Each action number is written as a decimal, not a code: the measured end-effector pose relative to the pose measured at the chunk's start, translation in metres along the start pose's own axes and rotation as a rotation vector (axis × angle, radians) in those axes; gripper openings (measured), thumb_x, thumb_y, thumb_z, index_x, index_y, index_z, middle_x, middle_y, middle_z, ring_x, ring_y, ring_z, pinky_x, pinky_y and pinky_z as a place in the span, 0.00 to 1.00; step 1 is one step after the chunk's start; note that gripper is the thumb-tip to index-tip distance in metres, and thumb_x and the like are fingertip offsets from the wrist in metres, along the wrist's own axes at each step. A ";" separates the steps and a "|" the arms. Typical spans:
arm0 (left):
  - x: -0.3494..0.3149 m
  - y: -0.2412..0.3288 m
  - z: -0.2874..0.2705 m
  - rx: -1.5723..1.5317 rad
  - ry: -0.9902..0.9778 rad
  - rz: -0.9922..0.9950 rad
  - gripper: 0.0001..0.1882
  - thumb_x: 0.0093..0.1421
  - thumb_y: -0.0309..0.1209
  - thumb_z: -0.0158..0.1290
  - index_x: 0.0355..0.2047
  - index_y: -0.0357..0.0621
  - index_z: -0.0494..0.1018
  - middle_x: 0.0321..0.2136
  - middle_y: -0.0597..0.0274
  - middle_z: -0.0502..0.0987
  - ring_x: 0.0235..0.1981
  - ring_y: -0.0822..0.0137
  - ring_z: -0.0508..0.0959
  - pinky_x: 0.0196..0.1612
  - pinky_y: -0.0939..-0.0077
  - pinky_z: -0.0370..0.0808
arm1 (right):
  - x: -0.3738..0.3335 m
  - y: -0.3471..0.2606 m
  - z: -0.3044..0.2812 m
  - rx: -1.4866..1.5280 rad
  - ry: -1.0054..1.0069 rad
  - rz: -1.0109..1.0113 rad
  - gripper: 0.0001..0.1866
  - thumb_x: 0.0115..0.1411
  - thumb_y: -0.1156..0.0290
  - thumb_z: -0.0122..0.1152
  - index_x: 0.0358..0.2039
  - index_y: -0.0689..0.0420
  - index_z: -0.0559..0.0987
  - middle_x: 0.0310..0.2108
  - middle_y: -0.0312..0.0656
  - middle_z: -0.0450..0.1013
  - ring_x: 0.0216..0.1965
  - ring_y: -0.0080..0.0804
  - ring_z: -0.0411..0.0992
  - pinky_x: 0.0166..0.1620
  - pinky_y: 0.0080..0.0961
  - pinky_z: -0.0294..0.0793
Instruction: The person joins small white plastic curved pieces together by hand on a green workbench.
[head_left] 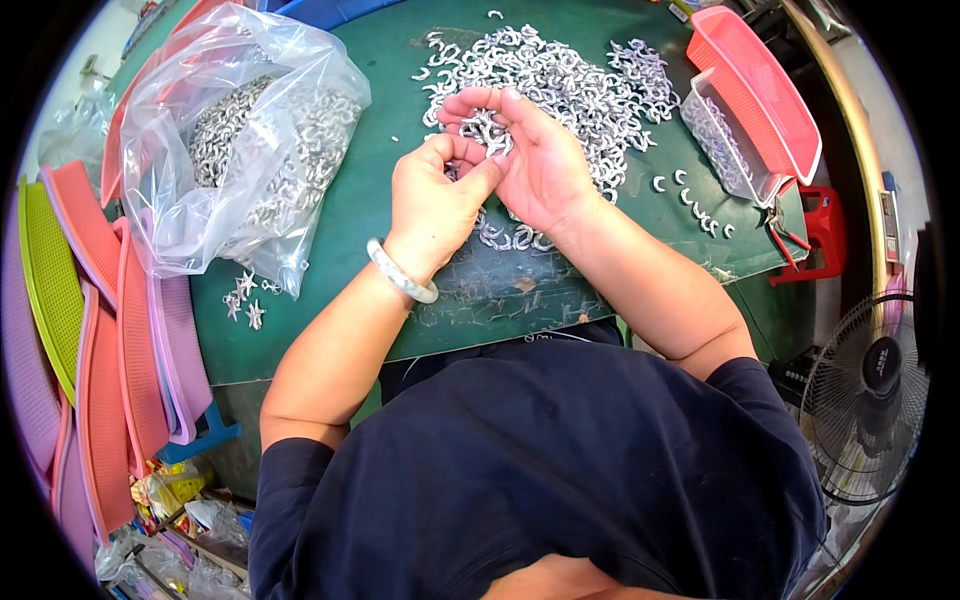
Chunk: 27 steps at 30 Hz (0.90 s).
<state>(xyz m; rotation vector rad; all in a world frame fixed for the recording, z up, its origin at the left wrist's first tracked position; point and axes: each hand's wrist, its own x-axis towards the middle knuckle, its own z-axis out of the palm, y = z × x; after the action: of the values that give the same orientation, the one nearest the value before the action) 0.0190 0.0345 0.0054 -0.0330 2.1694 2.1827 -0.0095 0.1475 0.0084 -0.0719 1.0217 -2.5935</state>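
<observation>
My right hand (548,165) is turned palm up and cupped, with several small silvery crescent-shaped metal pieces (484,128) lying against its curled fingers. My left hand (432,200), a pale bangle (402,272) on its wrist, pinches at the near edge of these pieces; its thumb and fingers partly hide what they grip. Both hands meet just above the near left side of a wide pile of similar crescent pieces (590,110) on the green table (400,335). A few crescents lie under and just in front of my hands.
At the left stands a clear plastic bag (170,190) full of metal pieces, with star-shaped pieces (254,315) beside it. Stacked coloured baskets (95,400) flank the table. Rightward are a clear tub (715,150), a pink basket (770,100), red-handled pliers (782,238) and a fan (865,410).
</observation>
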 end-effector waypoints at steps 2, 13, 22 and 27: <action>-0.002 0.004 0.000 0.090 0.019 0.068 0.05 0.50 0.24 0.56 0.25 0.38 0.70 0.19 0.72 0.69 0.20 0.83 0.64 0.24 0.91 0.61 | -0.001 -0.001 0.002 0.016 0.015 0.008 0.19 0.61 0.59 0.39 0.42 0.62 0.68 0.43 0.45 0.63 0.44 0.38 0.65 0.42 0.31 0.68; -0.003 0.004 -0.002 0.286 0.090 0.329 0.05 0.49 0.22 0.55 0.24 0.38 0.69 0.20 0.73 0.68 0.21 0.84 0.63 0.25 0.90 0.63 | 0.003 -0.003 -0.006 0.096 -0.044 0.031 0.16 0.59 0.66 0.43 0.41 0.64 0.69 0.43 0.48 0.64 0.43 0.40 0.66 0.43 0.34 0.69; 0.007 0.008 -0.023 0.397 0.218 0.439 0.06 0.43 0.22 0.55 0.22 0.39 0.68 0.19 0.65 0.70 0.17 0.76 0.69 0.20 0.82 0.69 | 0.002 -0.002 -0.006 -0.007 -0.024 0.140 0.03 0.51 0.78 0.57 0.28 0.61 0.74 0.29 0.39 0.72 0.32 0.28 0.71 0.39 0.27 0.70; 0.004 0.010 -0.023 0.474 0.210 0.515 0.06 0.43 0.22 0.54 0.22 0.40 0.68 0.19 0.65 0.69 0.17 0.76 0.69 0.20 0.81 0.68 | 0.001 -0.002 -0.005 -0.015 -0.059 0.167 0.02 0.52 0.77 0.56 0.28 0.60 0.74 0.29 0.38 0.71 0.32 0.28 0.70 0.39 0.27 0.70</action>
<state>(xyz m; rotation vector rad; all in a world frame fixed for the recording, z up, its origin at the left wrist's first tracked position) 0.0132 0.0118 0.0152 0.3754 3.0403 1.8570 -0.0115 0.1516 0.0058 -0.0630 0.9827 -2.4192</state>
